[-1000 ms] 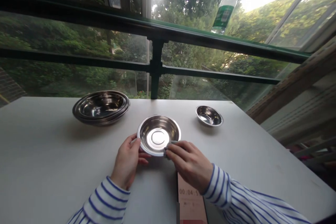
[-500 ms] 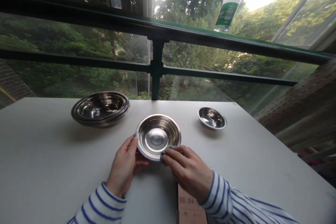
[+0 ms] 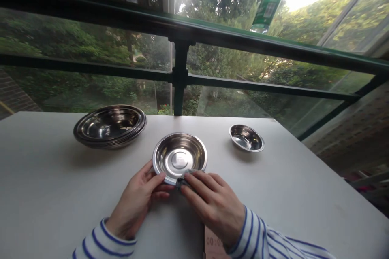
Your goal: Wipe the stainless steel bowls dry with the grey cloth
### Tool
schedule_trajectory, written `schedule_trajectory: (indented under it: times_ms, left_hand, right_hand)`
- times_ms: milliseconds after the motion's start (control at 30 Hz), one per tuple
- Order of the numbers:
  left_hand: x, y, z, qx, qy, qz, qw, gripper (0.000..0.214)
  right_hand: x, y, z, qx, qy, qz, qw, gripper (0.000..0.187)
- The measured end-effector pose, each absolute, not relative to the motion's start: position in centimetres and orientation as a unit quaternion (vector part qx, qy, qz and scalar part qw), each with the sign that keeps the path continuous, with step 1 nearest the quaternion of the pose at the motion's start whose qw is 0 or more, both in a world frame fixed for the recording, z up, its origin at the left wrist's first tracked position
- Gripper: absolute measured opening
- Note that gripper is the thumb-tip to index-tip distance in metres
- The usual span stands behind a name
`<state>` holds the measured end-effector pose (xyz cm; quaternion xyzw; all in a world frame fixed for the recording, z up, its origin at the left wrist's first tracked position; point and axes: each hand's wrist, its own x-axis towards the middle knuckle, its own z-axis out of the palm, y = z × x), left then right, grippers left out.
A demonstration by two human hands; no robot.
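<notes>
Stainless steel bowl point(image 3: 179, 156) at front centre of the white bench point(image 3: 45, 162), rim held between both hands; contact between bowl base and bench not determinable from this view. Left hand point(image 3: 135, 202): narrow hold, thumb and fingers closed on the near-left part of the rim. Right hand point(image 3: 214, 208): narrow pinch, fingers pressing a small grey cloth point(image 3: 184, 181) against the near edge of the rim, cloth partly hidden beneath the fingertips. Interior of the held bowl: bright, no residue visible at this resolution. Progress as visible: one bowl in the hands; stack of nested steel bowls point(image 3: 109, 127) at rear left, well apart from both hands; smaller steel bowl point(image 3: 246, 137) at rear right, alone, neither hand touching it. Number of bowls in the stack not determinable. Blue-and-white striped sleeves point(image 3: 106, 245) at both wrists. Timer display point(image 3: 214, 243) partly visible at the near edge of the bench, digits cut off. Beyond the bench, green metal railing point(image 3: 180, 77), with an upside-down plastic bottle point(image 3: 269, 2) at top right
</notes>
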<state>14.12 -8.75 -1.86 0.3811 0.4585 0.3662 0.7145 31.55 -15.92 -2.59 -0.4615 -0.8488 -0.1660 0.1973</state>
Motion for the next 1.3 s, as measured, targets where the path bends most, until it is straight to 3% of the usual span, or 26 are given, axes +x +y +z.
schedule_trajectory:
  times_ms: [500, 1300]
  left_hand:
    - [14.1, -8.6, -1.4, 0.380, 0.485, 0.357, 0.702, 0.042]
    - [13.9, -8.4, -1.8, 0.373, 0.503, 0.381, 0.680, 0.059]
  right_hand:
    - [33.5, -15.8, -2.7, -0.465, -0.844, -0.158, 0.215, 0.028]
    - [34.1, -16.0, -3.0, -0.464, -0.843, -0.121, 0.244, 0.030]
